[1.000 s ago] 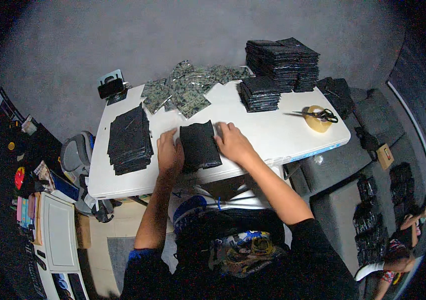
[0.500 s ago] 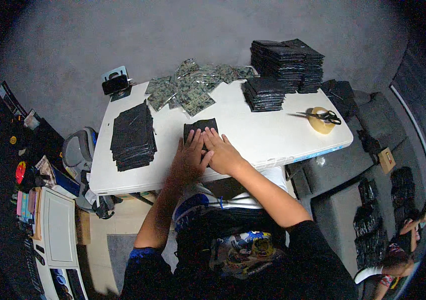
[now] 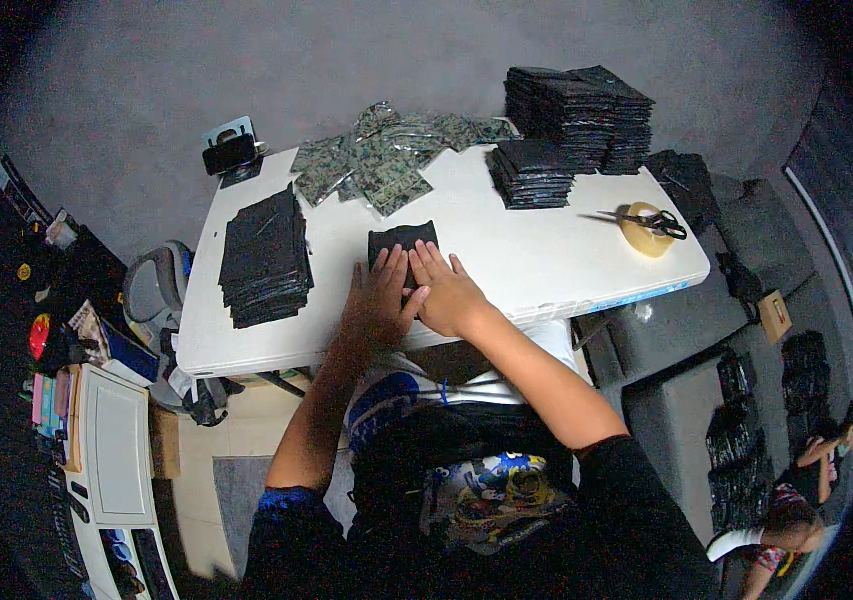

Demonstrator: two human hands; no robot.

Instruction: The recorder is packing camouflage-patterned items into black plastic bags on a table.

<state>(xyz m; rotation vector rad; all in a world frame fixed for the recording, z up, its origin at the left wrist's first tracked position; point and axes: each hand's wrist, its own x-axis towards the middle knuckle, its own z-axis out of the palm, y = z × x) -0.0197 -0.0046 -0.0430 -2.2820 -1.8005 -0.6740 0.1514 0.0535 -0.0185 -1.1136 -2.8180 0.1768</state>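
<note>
A small flat black packet (image 3: 403, 236) lies near the front edge of the white table, partly covered by my hands. My left hand (image 3: 379, 298) rests on its left side with fingers stretched out. Beside it, my right hand (image 3: 448, 297) lies flat on the packet's right side, the fingers straight and slightly spread. The hands meet over the middle, the left thumb touching the right hand. Neither hand grips anything. To the left is a stack of flat black plastic packages (image 3: 264, 260). Beyond the packet lie several clear-wrapped camouflage-patterned packs (image 3: 366, 170) in a loose heap.
Tall piles of black packages (image 3: 576, 115) and a shorter stack (image 3: 531, 175) stand at the table's back right. Scissors (image 3: 658, 224) lie on a tape roll (image 3: 646, 245) at right. A phone (image 3: 229, 153) leans at the back left. Another person's leg (image 3: 796, 527) shows at lower right.
The whole view has shifted slightly, so the table sits a little higher in the picture. My hands stay flat on the black packet, the right fingers a touch more spread.
</note>
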